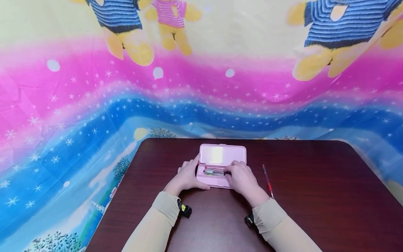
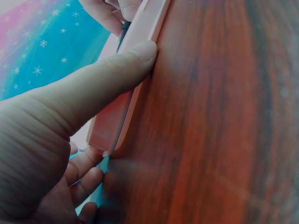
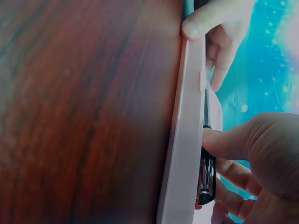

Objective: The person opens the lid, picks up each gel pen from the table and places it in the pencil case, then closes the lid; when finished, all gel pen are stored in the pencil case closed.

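Note:
A pink pencil case (image 1: 217,182) lies on the table with its lid raised at the back. Several pens (image 1: 213,171) lie inside it. My left hand (image 1: 188,176) grips the case's left end, the thumb along the front edge and the fingers by the left side. Over the right part of the case, my right hand (image 1: 243,177) pinches a black-capped pen (image 3: 207,179) between thumb and fingers. In the right wrist view this pen sits at the case's upper rim, and something red shows behind it. The fingers partly hide the case's right end.
A red pen (image 1: 267,180) lies on the dark wooden table (image 1: 318,189), right of the case and close to my right wrist. Behind the table hangs a patterned cloth (image 1: 201,94) with bears and snowflakes.

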Tool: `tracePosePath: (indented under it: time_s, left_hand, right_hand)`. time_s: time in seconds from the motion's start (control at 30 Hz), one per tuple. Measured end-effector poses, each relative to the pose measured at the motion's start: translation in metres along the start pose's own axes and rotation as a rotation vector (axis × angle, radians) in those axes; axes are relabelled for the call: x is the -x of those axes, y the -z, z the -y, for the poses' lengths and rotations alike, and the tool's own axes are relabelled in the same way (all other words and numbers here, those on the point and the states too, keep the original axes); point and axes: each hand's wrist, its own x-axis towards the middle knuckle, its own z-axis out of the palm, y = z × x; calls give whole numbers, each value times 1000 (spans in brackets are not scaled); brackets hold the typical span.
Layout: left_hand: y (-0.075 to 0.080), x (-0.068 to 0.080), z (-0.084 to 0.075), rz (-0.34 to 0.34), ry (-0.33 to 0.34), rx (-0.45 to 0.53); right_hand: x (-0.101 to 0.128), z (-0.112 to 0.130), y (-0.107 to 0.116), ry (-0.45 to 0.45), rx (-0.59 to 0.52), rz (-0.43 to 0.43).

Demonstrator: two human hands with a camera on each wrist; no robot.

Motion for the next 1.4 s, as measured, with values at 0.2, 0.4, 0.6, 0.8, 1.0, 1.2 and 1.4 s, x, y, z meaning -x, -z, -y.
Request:
tracePosePath:
  time_s: [0.2,0.4,0.6,0.8,1.0,1.2,1.4]
  left_hand:
    - [0,0,-1,3,8,4]
    - [-2,-1,1,2,7,-7]
    - [-3,-1,0,1,-6,11]
    - [0,0,-1,1,6,-5]
    - [-3,-2,1,11,5,-9]
    - [-4,-3,4,12,13,-12]
    - [-3,-2,5,6,1,-10]
  right_hand:
    - [2,-3,2,-15,-28,9]
    - [17,-19,17,-40,-57,-74]
    - [43,-44,42,-156,-76,-189]
    - [66,-68,52,-337,-72,-74]
    - [79,-85,55,-447,-32,114]
    - [82,-92,53,-462,-35,145]
    - [82,-94,52,-500,-93,142]
